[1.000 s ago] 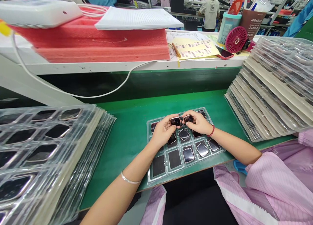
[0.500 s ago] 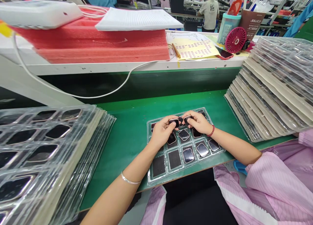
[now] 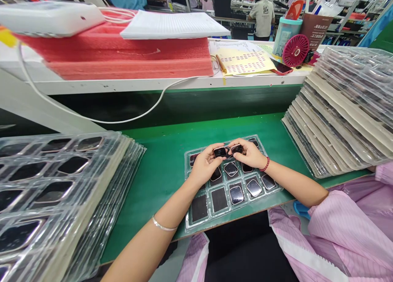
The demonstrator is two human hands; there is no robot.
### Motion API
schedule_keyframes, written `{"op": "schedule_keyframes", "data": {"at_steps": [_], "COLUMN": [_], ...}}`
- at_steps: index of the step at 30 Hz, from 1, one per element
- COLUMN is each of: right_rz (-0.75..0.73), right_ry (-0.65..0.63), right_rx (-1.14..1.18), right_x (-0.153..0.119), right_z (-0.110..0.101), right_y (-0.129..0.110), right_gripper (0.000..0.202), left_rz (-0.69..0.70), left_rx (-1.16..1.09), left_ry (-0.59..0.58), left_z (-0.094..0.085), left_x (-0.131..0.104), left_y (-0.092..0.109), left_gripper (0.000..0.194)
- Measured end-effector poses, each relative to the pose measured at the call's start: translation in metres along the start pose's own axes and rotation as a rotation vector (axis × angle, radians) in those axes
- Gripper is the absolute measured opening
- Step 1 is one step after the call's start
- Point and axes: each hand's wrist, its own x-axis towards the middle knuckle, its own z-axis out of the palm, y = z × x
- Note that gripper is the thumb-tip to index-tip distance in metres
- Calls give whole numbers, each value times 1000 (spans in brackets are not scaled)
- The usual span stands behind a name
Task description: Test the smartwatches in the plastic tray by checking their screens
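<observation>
A clear plastic tray point(image 3: 199, 224) with square pockets lies on the green mat. Several pockets hold dark, rounded-square glass pieces, such as one piece point(image 3: 236, 195) in the front row; two front-left pockets show only a dark bottom. Over the back of the tray, my left hand point(image 3: 206, 163) grips a dark piece point(image 3: 220, 152) with a light rim. Close beside it, my right hand point(image 3: 250, 153) holds another dark piece point(image 3: 236, 149). Both pieces are raised above the tray, their faces tilted toward me.
Stacked trays of similar pieces stand at the left point(image 3: 92, 192) and the right point(image 3: 334, 122). Behind the mat, a shelf point(image 3: 184, 83) carries red foam point(image 3: 129, 55), a paper pad point(image 3: 175, 25), a phone point(image 3: 281, 67) and a pink fan point(image 3: 295, 50). A white cable hangs below it.
Both held pieces have tilted slightly, and my thumbs have moved off their faces. The hands stay in nearly the same place over the tray.
</observation>
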Motion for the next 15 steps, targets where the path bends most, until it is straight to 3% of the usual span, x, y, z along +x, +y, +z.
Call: {"op": "schedule_keyframes", "data": {"at_steps": [15], "right_rz": [3], "right_ry": [-22], "right_rx": [8], "right_x": [-1], "right_z": [-1], "right_y": [0], "right_gripper": [35], "left_rz": [-13], "left_rx": [22], "left_ry": [-35], "left_z": [-1], "left_x": [0], "left_y": [-3], "left_gripper": [52]}}
